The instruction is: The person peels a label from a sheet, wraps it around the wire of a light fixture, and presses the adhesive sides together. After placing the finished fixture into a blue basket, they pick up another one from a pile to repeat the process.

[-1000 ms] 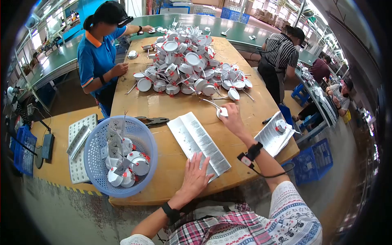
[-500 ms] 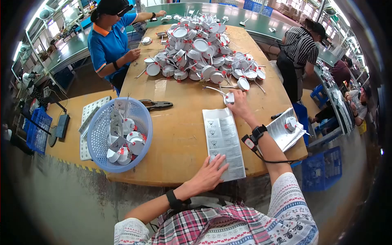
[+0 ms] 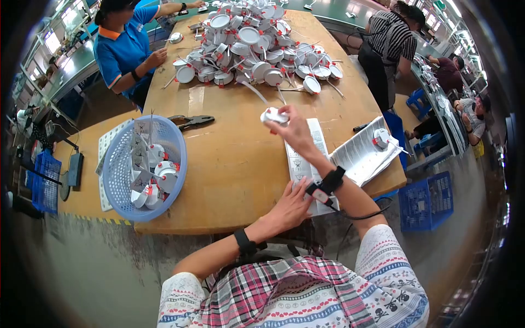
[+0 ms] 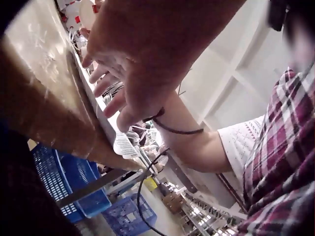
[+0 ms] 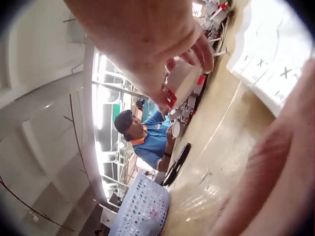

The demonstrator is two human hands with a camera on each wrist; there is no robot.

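My right hand (image 3: 297,133) pinches a round white lamp (image 3: 274,115) with red clips and a trailing cable, held over the table left of the printed sheet. The right wrist view shows the lamp (image 5: 182,83) between the thumb and fingers of that hand (image 5: 147,49). My left hand (image 3: 291,206) rests with spread fingers on the lower part of the folded printed sheet (image 3: 315,135). In the left wrist view the fingers of the left hand (image 4: 133,73) are extended. A large pile of similar lamps (image 3: 249,36) lies at the back of the table.
A blue basket (image 3: 182,164) with lamps and folded sheets stands at the left, near pliers (image 3: 191,122). Further sheets (image 3: 361,158) with one lamp (image 3: 381,138) lie at the right. One person (image 3: 124,52) stands at the back left, another (image 3: 385,46) at the back right.
My right hand has lifted the lamp off the table and brought it leftward. The sheet first turned more upright under my left hand, which stays on it. The head view has shifted.
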